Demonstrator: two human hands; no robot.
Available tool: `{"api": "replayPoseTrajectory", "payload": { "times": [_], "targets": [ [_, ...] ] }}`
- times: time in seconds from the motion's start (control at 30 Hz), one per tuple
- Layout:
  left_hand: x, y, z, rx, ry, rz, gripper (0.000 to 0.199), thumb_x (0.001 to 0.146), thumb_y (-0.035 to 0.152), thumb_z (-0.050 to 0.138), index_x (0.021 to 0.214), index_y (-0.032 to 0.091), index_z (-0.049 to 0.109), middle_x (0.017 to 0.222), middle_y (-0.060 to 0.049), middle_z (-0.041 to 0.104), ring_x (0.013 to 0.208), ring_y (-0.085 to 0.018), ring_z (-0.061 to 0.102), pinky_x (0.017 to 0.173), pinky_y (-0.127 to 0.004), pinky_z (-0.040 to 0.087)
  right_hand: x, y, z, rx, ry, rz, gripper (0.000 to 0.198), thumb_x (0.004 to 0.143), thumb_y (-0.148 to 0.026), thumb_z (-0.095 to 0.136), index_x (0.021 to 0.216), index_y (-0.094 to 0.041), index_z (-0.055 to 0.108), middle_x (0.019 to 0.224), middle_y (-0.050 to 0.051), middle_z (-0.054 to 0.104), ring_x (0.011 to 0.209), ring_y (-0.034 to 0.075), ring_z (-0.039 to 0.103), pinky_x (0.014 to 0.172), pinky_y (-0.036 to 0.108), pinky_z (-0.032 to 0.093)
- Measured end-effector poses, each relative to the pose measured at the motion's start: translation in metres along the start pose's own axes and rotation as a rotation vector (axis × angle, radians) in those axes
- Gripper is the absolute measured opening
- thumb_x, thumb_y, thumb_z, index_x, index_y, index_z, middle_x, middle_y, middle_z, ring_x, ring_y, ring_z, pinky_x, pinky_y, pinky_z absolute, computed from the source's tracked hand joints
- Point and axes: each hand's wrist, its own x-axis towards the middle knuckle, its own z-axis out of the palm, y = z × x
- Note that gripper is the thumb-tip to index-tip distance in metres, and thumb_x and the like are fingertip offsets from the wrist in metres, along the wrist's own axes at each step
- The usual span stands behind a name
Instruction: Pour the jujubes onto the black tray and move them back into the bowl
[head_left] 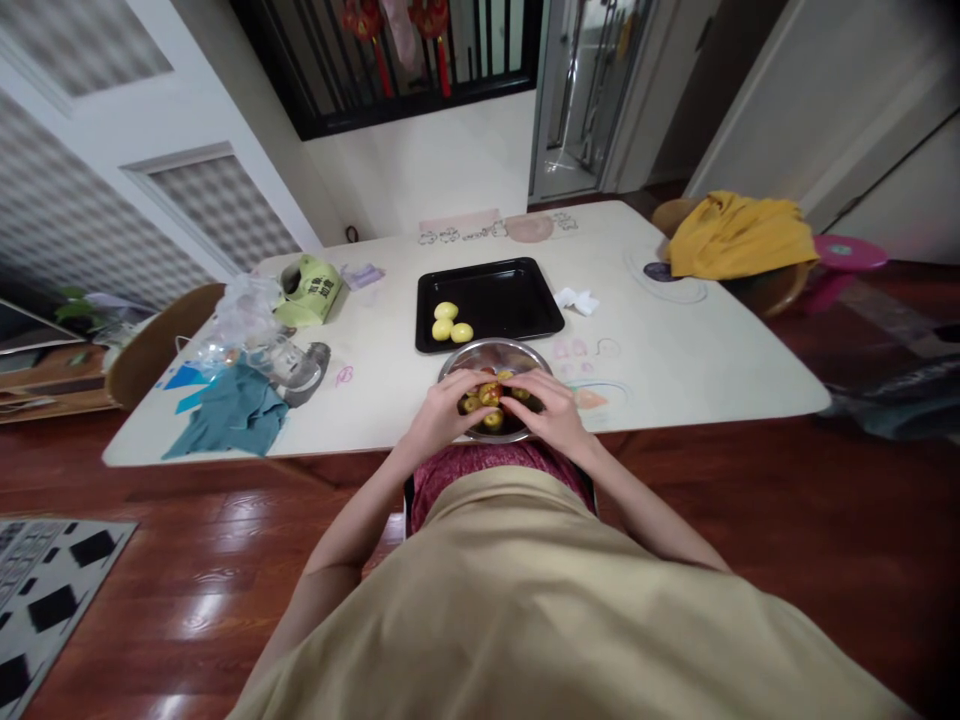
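Observation:
A metal bowl (491, 350) stands at the near edge of the table, with several small yellow-green round fruits (492, 419) inside. My left hand (448, 408) and my right hand (550, 408) meet over it from either side. Between their fingertips is a reddish-yellow round fruit (491, 393), which both hands grip. Its exact kind is too small to make out. Behind the bowl lies a black baking tray (499, 300), with three pale yellow round fruits (444, 328) grouped in its left front corner.
A crumpled white tissue (577, 301) lies right of the tray. To the left are a green box (311, 292), clear plastic bags (244, 310) and a teal cloth (236, 412). A yellow garment (739, 238) drapes over a chair at the right.

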Motion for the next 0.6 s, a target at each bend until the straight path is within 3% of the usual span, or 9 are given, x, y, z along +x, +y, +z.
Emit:
{"api": "replayPoseTrajectory", "payload": {
  "times": [0.17, 0.3, 0.43, 0.6],
  "targets": [
    [-0.007, 0.004, 0.010, 0.024, 0.067, 0.080, 0.034, 0.103, 0.028, 0.072, 0.136, 0.026, 0.069, 0.125, -0.011, 0.078, 0.120, -0.025, 0.075, 0.107, -0.045, 0.063, -0.006, -0.004, 0.000, -0.003, -0.037, 0.000, 0.026, 0.102, -0.034, 0.074, 0.127, -0.025, 0.075, 0.111, 0.009, 0.083, 0.098, 0.027, 0.080, 0.090, 0.044, 0.069],
    [-0.009, 0.004, 0.015, 0.040, 0.098, 0.053, 0.034, 0.104, 0.027, 0.070, 0.138, 0.027, 0.067, 0.128, -0.011, 0.076, 0.122, -0.025, 0.074, 0.107, -0.044, 0.063, -0.007, -0.004, 0.001, -0.003, -0.046, -0.010, 0.032, 0.103, -0.029, 0.072, 0.135, -0.026, 0.072, 0.119, 0.010, 0.081, 0.107, 0.028, 0.079, 0.097, 0.045, 0.069],
    [-0.010, 0.001, 0.016, 0.023, 0.109, 0.005, 0.034, 0.103, 0.029, 0.072, 0.137, 0.025, 0.068, 0.127, -0.012, 0.076, 0.120, -0.025, 0.075, 0.107, -0.043, 0.064, -0.004, -0.004, -0.004, -0.049, -0.160, -0.075, 0.037, 0.106, -0.019, 0.064, 0.141, -0.026, 0.071, 0.131, 0.011, 0.077, 0.120, 0.028, 0.076, 0.106, 0.046, 0.067],
    [-0.014, 0.001, 0.018, -0.046, 0.086, -0.082, 0.039, 0.101, 0.034, 0.075, 0.138, 0.023, 0.068, 0.128, -0.011, 0.078, 0.112, -0.024, 0.079, 0.100, -0.039, 0.069, -0.001, -0.003, -0.010, -0.191, -0.305, -0.163, 0.044, 0.106, -0.010, 0.055, 0.144, -0.025, 0.069, 0.137, 0.013, 0.074, 0.128, 0.029, 0.072, 0.106, 0.050, 0.067]
  ]
}}
